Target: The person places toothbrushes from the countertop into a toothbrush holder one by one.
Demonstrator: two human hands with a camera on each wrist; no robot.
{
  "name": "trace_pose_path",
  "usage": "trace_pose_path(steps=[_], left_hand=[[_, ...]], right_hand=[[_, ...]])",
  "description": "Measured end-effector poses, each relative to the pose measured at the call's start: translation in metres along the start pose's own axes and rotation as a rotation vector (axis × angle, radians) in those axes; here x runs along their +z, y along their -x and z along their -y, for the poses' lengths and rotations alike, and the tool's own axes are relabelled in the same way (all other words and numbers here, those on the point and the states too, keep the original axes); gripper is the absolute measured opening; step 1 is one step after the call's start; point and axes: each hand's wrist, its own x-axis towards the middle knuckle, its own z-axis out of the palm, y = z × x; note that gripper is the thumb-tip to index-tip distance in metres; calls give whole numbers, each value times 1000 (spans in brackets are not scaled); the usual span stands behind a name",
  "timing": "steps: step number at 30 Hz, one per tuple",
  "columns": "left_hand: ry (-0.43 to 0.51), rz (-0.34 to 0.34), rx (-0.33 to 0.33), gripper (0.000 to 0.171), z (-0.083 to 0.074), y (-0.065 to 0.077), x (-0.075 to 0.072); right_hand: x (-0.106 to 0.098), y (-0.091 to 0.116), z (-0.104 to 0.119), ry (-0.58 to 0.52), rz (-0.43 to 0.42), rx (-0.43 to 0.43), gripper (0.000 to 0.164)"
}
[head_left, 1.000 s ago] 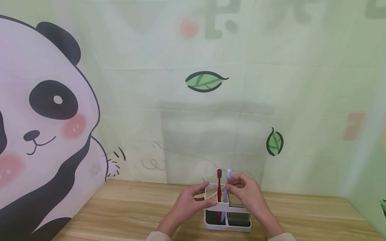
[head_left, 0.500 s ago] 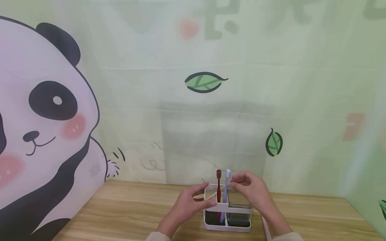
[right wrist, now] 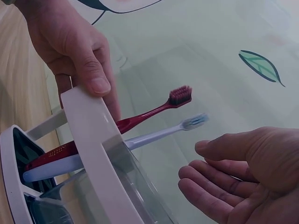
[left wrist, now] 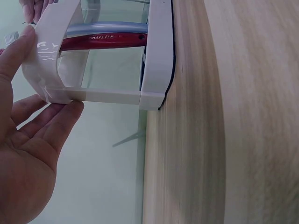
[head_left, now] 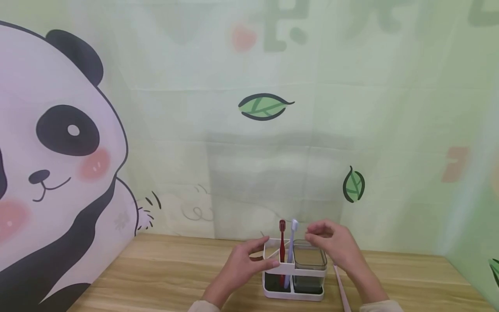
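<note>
A white toothbrush holder (head_left: 308, 273) stands on the wooden table. My left hand (head_left: 243, 260) grips its left end, thumb on the front of the upper band and fingers behind. Two toothbrushes lean side by side in one compartment, heads up: a dark red one (right wrist: 145, 117) and a pale lavender one (right wrist: 159, 136). In the right compartment sits a clear grey cup (head_left: 309, 282). My right hand (head_left: 340, 243) hovers over the right side of the holder, fingers loosely bent and holding nothing. In the right wrist view its thumb points toward the lavender toothbrush's head, with a gap between.
On the table (head_left: 163, 268), right of the holder, lies a slim pale pink stick (head_left: 341, 288), partly beside my right forearm. A cloth backdrop (head_left: 175, 117) with a panda and leaves hangs behind the table.
My right hand has let go of the lavender toothbrush and drawn back to the right, uncovering the cup's rim and the pink stick. The left hand keeps its hold on the holder.
</note>
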Motion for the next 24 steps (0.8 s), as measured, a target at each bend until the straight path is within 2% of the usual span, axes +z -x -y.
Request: trace_pose_path(steps=[7, 24], left_hand=[[-18, 4, 0, 69, 0, -1, 0], [-3, -5, 5, 69, 1, 0, 0]], right_hand=[[-10, -1, -4, 6, 22, -2, 30], [-37, -1, -19, 18, 42, 72, 36]])
